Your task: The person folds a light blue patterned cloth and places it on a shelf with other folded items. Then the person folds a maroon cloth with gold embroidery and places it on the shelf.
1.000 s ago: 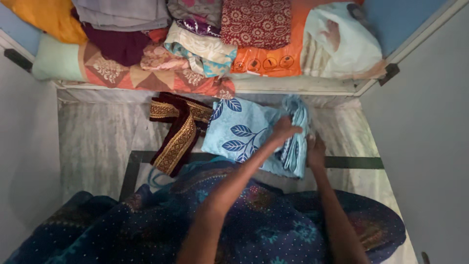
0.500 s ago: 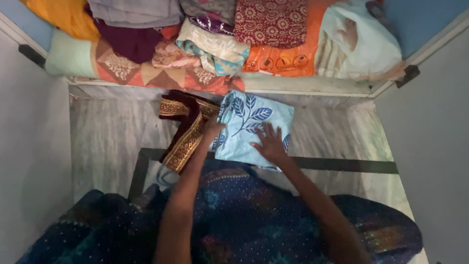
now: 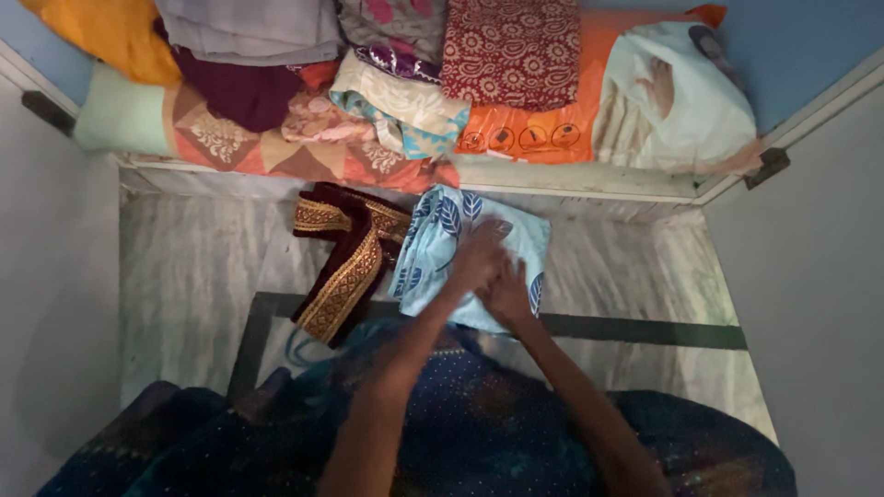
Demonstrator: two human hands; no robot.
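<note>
A folded light blue cloth with dark blue leaf print (image 3: 440, 232) lies on the marble floor (image 3: 184, 267) in front of me. Both my hands rest on its middle, close together. My left hand (image 3: 479, 253) is blurred and lies on the upper part of the cloth. My right hand (image 3: 508, 294) presses flat on the near edge, just below and touching the left. A folded maroon cloth with a gold border (image 3: 345, 256) lies beside the blue one, to its left.
A low shelf (image 3: 571, 175) ahead holds piled clothes: a red patterned cloth (image 3: 511, 51), an orange plastic pack (image 3: 525, 129), a white bag (image 3: 677, 92). Grey cupboard doors stand at left (image 3: 46, 276) and right (image 3: 810, 276). My dark blue dotted garment (image 3: 479, 423) fills the foreground.
The blue cloth was folded over from the right into a smaller shape. My left hand has moved from its left edge to the middle, beside my right hand.
</note>
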